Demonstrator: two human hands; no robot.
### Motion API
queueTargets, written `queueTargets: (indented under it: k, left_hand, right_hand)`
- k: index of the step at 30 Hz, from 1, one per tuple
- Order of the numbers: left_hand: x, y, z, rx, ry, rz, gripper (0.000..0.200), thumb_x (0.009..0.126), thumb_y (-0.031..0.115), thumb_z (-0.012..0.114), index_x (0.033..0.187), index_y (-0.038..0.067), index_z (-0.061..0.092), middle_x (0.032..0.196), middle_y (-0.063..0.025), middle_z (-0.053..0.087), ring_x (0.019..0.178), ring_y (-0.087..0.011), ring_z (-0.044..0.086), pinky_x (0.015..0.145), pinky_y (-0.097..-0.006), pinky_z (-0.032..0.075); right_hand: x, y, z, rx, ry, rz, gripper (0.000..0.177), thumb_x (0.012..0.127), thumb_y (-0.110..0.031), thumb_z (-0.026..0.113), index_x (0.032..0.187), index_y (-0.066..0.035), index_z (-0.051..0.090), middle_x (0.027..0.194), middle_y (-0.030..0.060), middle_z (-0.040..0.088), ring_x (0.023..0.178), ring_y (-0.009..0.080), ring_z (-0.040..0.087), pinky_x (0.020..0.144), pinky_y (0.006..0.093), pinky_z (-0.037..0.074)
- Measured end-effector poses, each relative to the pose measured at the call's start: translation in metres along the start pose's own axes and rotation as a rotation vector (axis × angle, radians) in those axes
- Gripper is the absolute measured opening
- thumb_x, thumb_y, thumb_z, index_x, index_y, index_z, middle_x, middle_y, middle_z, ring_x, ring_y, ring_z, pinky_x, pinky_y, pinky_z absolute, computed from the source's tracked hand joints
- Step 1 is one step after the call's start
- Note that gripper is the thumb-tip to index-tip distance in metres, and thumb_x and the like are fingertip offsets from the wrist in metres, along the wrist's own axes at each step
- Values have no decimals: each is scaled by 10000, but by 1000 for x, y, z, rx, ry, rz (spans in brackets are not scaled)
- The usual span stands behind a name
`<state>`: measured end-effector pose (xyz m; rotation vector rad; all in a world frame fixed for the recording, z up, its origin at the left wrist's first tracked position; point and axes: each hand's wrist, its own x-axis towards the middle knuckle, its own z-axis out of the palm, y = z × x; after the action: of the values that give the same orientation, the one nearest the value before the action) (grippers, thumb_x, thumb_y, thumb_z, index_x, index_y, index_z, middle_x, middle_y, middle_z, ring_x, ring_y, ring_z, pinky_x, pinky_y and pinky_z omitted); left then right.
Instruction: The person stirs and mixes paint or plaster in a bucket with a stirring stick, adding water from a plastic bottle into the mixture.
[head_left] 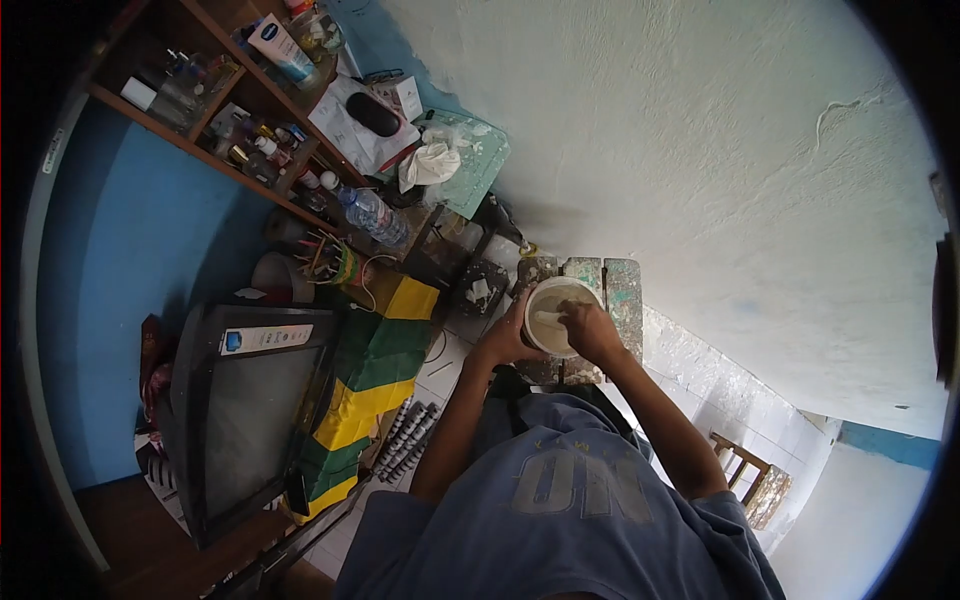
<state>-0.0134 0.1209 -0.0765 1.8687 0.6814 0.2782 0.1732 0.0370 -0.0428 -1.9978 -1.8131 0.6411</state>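
At frame centre, the tub [553, 300] sits over a spattered stool [623, 290]. The left hand [503, 342] wraps its side, fingertips hidden. The right hand [590, 330] dips inside, fingers curled; any tool is indiscernible.

A round white plastic tub [565, 284], upright, holds pale cream paste [553, 336] on the paint-flecked wooden bench [625, 290], mid-scene.

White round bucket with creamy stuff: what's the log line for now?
left hand: holds side of white round bucket | right hand: over pale creamy liquid inside, grip unclear | bucket: above paint-stained wooden stool
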Motion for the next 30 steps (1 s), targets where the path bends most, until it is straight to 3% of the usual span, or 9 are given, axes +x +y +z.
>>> queueTargets:
  k: [5, 8, 14, 17, 20, 30]
  left_hand:
    - [1, -9, 5, 23, -11, -34, 1349, 489, 325, 907, 1490, 100, 32, 1524, -165, 214, 1387, -312, 273, 1127, -382, 277]
    - [-1, -1, 3, 43, -20, -66, 1361, 482, 337, 910, 1490, 93, 28, 1525, -164, 213, 1389, -316, 267, 1131, -384, 268]
    - [0, -6, 4, 26, -19, -53, 1379, 468, 355, 915, 1487, 75, 29, 1527, -170, 206, 1400, -312, 245, 1133, -389, 259]
    - [0, -7, 4, 35, -11, -51, 1376, 471, 360, 914, 1486, 70, 32, 1526, -177, 202, 1402, -314, 237, 1134, -392, 256]
    - [0, -6, 4, 26, -8, -32, 1368, 478, 367, 912, 1486, 66, 38, 1524, -189, 200, 1400, -322, 239, 1133, -390, 257]
    - [-8, 1, 0, 31, 29, -100, 1374, 493, 422, 898, 1485, 51, 22, 1507, -215, 218, 1397, -342, 237, 1128, -400, 257]
  right_hand:
    - [14, -5, -14, 72, 102, 68, 172, 840, -148, 596, 967, -34, 582, 849, 215, 654, 758, 405, 637, 657, 487, 514]
    - [17, 10, 10, -58, 132, 73, 194, 836, -163, 607, 973, -48, 531, 862, 208, 649, 735, 419, 633, 641, 495, 508]
    - [17, 7, -8, -167, 235, 19, 272, 789, -220, 668, 942, -63, 506, 862, 158, 614, 822, 365, 608, 614, 470, 507]
    - [17, 10, -19, -261, 316, -34, 306, 776, -241, 680, 982, -69, 533, 933, 142, 582, 925, 342, 562, 706, 454, 500]
    - [14, 10, -26, -277, 308, 42, 373, 789, -228, 655, 1106, -68, 540, 1072, 148, 548, 1058, 326, 518, 839, 446, 444]
    - [0, -6, -26, -242, 373, 36, 465, 782, -266, 690, 1168, -69, 521, 1123, 170, 519, 1095, 363, 482, 912, 488, 393]
